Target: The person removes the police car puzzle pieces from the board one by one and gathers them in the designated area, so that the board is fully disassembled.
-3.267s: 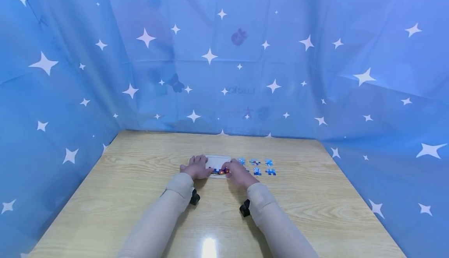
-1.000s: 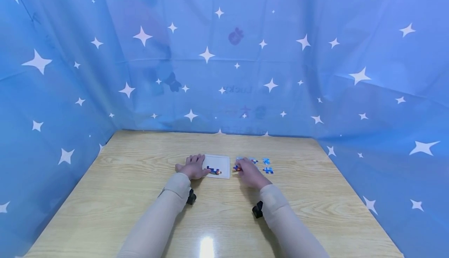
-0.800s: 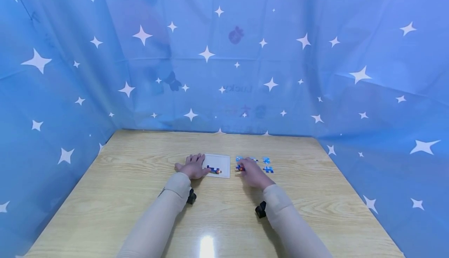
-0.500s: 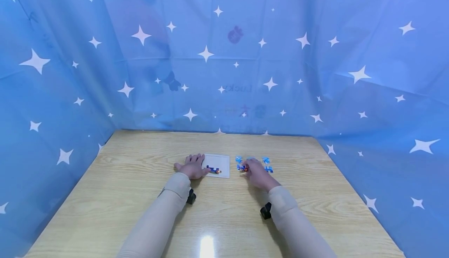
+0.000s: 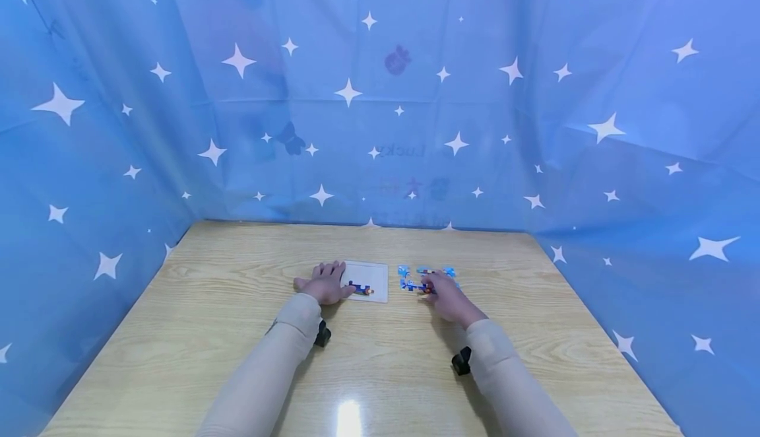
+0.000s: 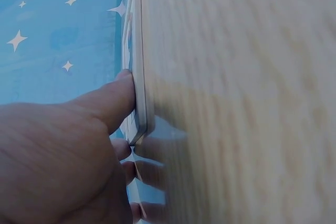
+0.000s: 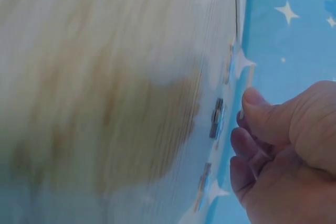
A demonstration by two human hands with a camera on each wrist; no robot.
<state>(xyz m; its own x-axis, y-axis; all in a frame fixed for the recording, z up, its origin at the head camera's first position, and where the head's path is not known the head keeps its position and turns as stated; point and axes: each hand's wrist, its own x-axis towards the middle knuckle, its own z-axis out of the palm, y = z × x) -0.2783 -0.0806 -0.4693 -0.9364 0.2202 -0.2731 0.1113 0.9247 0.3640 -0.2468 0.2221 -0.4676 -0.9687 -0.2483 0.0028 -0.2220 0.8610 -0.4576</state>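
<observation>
My left hand [image 5: 325, 284] rests, fingers spread, on the left side of a white puzzle tray [image 5: 374, 273]. In the left wrist view its thumb [image 6: 123, 95] lies on the tray's edge. Dark blue puzzle pieces [image 5: 359, 288] lie along the tray's lower part, partly behind the thumb. To the tray's right, my right hand [image 5: 448, 298] pinches a puzzle piece [image 5: 427, 288] with dark and orange colours, just above the table. In the right wrist view only a thin edge of this piece [image 7: 251, 76] shows above the thumb. Fingers hide part of it.
Loose blue puzzle pieces [image 5: 404, 270] lie in rows right of the tray, several of them close around the right hand; some are partly hidden. The wooden table [image 5: 249, 331] ends at a blue star-patterned curtain [image 5: 380, 127] at the back and sides.
My right hand has moved from over the tray to the right, among the loose pieces, with the orange-and-dark puzzle piece pinched in it. The left hand has stayed on the tray.
</observation>
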